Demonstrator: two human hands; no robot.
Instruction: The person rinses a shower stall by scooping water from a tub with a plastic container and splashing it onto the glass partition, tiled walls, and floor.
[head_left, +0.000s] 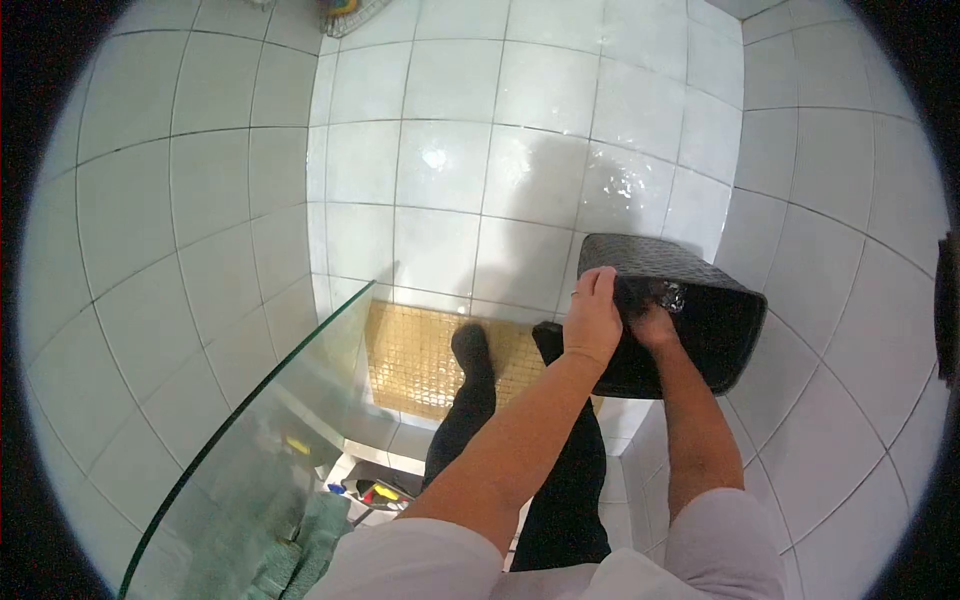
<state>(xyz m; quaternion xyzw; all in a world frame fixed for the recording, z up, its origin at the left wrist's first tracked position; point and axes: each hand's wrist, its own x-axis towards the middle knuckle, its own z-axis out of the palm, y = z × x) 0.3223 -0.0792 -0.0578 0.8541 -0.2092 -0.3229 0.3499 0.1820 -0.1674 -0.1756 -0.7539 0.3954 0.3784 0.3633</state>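
A dark, textured basket-like bin [735, 345] is tipped on its side, with its black opening turned toward me. My left hand [593, 320] grips the bin's left rim, its fingers lying over the outer edge. Inside the opening is my right hand [653, 328], its fingers mostly hidden in the dark interior. Just beyond those fingers a shiny wet-looking patch [670, 295] catches the light; whether it is water or a clear object I cannot tell.
Wet white tiles [440, 160] cover the floor ahead. A glass panel [270, 430] rises on the left. My feet are by a yellowish mosaic strip [410, 350]. Tiled walls [830, 230] stand close on both sides. Behind the glass are greenish cloths [310, 540] and small colourful items [380, 492].
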